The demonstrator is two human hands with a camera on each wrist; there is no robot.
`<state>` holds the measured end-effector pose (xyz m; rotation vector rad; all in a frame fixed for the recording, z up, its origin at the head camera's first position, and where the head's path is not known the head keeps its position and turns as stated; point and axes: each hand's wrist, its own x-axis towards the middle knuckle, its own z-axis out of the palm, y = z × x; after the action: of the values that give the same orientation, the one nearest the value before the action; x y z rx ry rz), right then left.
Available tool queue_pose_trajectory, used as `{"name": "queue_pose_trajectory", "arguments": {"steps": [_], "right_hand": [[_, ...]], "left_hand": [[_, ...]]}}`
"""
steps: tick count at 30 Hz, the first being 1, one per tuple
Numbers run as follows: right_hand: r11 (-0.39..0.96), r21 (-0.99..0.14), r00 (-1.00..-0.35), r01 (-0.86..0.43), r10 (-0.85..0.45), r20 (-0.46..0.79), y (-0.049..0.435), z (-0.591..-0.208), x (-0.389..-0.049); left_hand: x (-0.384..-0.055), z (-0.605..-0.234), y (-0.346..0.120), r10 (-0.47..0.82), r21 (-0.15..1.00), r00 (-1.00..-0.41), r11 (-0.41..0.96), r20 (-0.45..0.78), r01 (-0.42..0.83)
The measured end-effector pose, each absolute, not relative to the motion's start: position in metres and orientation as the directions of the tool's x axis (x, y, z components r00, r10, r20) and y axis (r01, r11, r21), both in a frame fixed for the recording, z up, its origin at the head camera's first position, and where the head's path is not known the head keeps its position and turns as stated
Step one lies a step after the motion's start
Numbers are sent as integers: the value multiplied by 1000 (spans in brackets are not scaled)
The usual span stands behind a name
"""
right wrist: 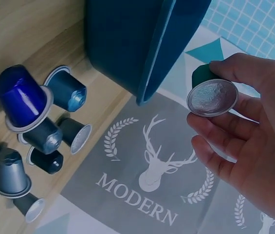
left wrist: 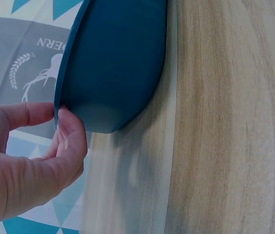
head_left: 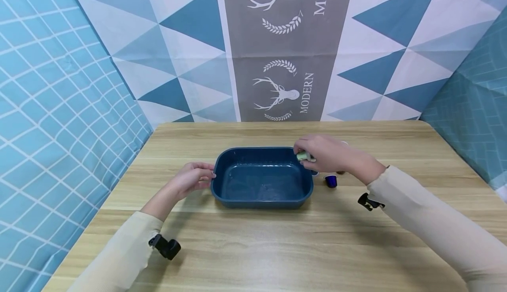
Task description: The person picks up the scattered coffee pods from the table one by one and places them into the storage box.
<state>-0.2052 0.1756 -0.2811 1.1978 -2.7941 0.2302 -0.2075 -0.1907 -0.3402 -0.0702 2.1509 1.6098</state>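
Note:
A dark blue rectangular bin [head_left: 261,205] with rounded corners sits on the table. My left hand [head_left: 192,180] is at its left end; in the left wrist view, thumb and fingers pinch the rim [left wrist: 65,63]. Above the bin's right end, my right hand [head_left: 325,153] holds a green coffee capsule [right wrist: 203,74] between thumb and fingers. The capsule's silver foil lid [right wrist: 212,98] faces the right wrist camera. Several more capsules lie beside the bin, among them a bright blue one [right wrist: 20,96], a teal one [right wrist: 66,88] and a grey one [right wrist: 9,170]. My right hand partly hides this group in the head view.
The wood-grain table [head_left: 253,248] carries everything. Behind it hangs a patterned cloth [head_left: 190,41] with blue triangles and deer prints. A blue checked cloth [head_left: 59,107] borders the left side and a teal one [head_left: 471,103] the right.

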Motion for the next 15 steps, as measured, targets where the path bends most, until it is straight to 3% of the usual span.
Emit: {"name": "queue_pose_trajectory", "arguments": {"steps": [15], "right_hand": [[647, -92, -654, -757, -751, 91, 154, -273, -217]], "left_hand": [[-207, -340, -190, 223, 900, -900, 319, -375, -296]]}}
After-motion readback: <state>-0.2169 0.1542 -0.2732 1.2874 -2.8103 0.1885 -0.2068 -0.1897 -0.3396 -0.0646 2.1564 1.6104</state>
